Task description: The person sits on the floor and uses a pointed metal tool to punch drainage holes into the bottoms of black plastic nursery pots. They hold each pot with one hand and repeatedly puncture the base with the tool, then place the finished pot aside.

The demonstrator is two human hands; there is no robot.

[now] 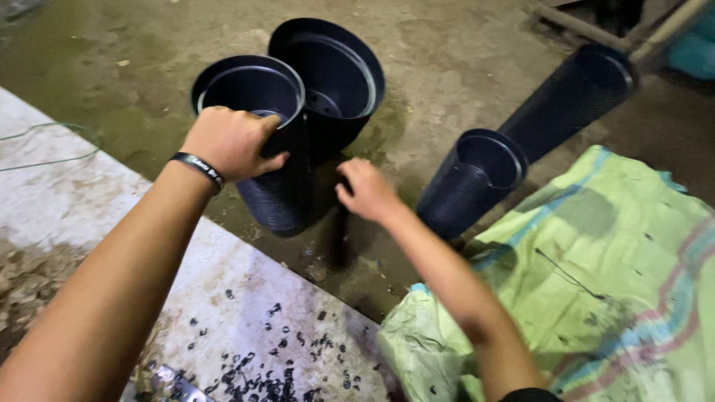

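Head view. A stack of black plastic pots (272, 149) is held upright on the dirt floor (447, 59). The left hand (231, 141) is closed over the near rim of the top pot, fingers curled inside, thumb outside; a black wristband (197, 167) is worn. The right hand (366, 190) is laid just right of the stack's lower wall, fingers bent toward it; actual grip cannot be told. A second black pot (339, 71) is seen tilted behind the stack, touching it. Another stack of pots (521, 141) is leaned to the right, over a green woven sack (611, 283). Small black punched bits (261, 376) are scattered on the pale slab (67, 201) below.
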